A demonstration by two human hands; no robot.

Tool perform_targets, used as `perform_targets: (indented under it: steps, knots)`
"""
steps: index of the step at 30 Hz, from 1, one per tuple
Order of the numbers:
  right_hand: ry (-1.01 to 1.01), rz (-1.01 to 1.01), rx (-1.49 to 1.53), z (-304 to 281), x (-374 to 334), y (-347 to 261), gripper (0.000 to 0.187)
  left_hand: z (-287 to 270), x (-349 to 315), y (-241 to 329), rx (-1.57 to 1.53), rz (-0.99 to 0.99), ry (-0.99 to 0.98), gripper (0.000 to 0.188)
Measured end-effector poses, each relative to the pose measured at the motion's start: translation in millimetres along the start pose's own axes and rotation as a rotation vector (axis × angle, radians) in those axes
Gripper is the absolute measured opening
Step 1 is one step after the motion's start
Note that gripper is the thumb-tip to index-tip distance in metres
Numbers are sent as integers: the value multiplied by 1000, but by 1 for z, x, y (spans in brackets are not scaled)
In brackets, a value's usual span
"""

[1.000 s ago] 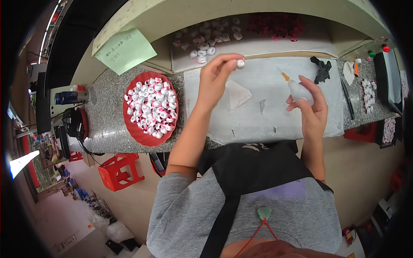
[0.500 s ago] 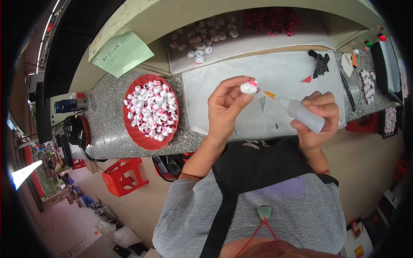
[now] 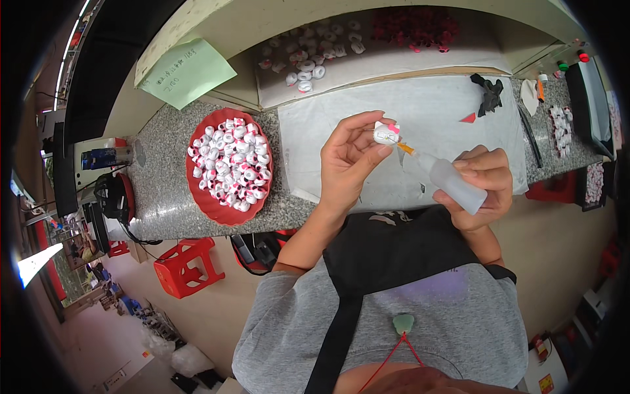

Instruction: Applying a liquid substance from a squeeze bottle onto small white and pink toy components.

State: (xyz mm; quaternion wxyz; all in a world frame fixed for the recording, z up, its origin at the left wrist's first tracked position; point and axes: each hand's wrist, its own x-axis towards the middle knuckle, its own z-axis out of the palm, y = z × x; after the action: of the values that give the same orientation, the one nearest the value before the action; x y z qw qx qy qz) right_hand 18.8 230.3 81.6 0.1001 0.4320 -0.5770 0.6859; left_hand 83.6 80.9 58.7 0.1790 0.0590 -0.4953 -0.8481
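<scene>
Between the thumb and fingers of my left hand [image 3: 348,154] is a small white figurine head [image 3: 386,133] with a pink patch on its upper right. My right hand [image 3: 485,180] is wrapped round a translucent squeeze bottle [image 3: 456,185], tilted up to the left. The bottle's orange needle tip [image 3: 406,149] points at the figurine head and reaches its lower right side; whether it touches, I cannot tell. Both hands are above the white work sheet [image 3: 308,144]. To their left stands a red scalloped tray [image 3: 220,217] heaped with similar white and pink pieces.
On the shelf behind lie loose white pieces [image 3: 305,75] and a pile of dark pink pieces [image 3: 417,29]. A crumpled black scrap [image 3: 487,95] and a small red scrap [image 3: 468,118] rest at the sheet's right. A green note [image 3: 187,73] hangs at the left; a red stool [image 3: 190,266] stands below.
The figurine head has turned in my left fingers and shows a different side. My right hand has shifted slightly left with the bottle, bringing its needle tip lower against the piece.
</scene>
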Motion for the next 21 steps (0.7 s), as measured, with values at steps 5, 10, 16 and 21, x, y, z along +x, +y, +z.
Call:
perform_targets:
  steps: [5, 10, 16, 21]
  knots:
    - [-20, 1, -2, -2, 1, -1, 45, -2, 0, -3, 66, 20, 10, 38]
    - [14, -10, 5, -1, 0, -1, 44, -2, 0, -3, 29, 27, 1, 39]
    - [24, -30, 16, -1, -2, 0, 45, 0, 0, -1, -3, 7, -14, 40]
    - [16, -3, 3, 0, -1, -2, 40, 1, 0, -1, 5, -1, -9, 40]
